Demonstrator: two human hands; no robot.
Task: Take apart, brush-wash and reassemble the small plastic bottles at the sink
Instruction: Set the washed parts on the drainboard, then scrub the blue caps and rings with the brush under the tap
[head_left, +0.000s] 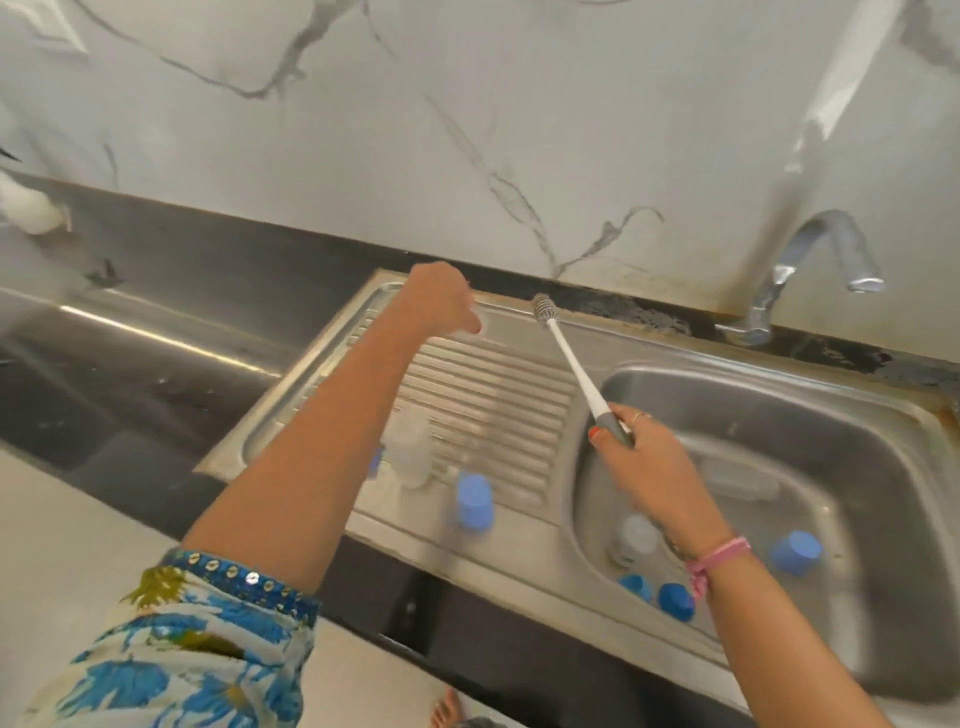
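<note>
A clear bottle (410, 457) stood on the drainboard (488, 395) beside a blue cap (474, 501), with another bottle (635, 538) lying in the basin (779, 415) among three more blue caps (796, 552), as a person worked at the sink. The right hand (631, 441) gripped the grey handle of a brush (571, 364), its bristle head raised over the drainboard's far edge. The left hand (447, 301) reached to the back of the drainboard, fingers curled round something pale; motion blur hid what it was. The washing step appeared under way, parts sorted between drainboard and basin. The next move likely called for bringing brush and bottle together under the tap (810, 270). Counted: two bottles, four loose caps, perhaps a fifth behind the left forearm, one brush, all set into a dark tabletop (156, 364).
</note>
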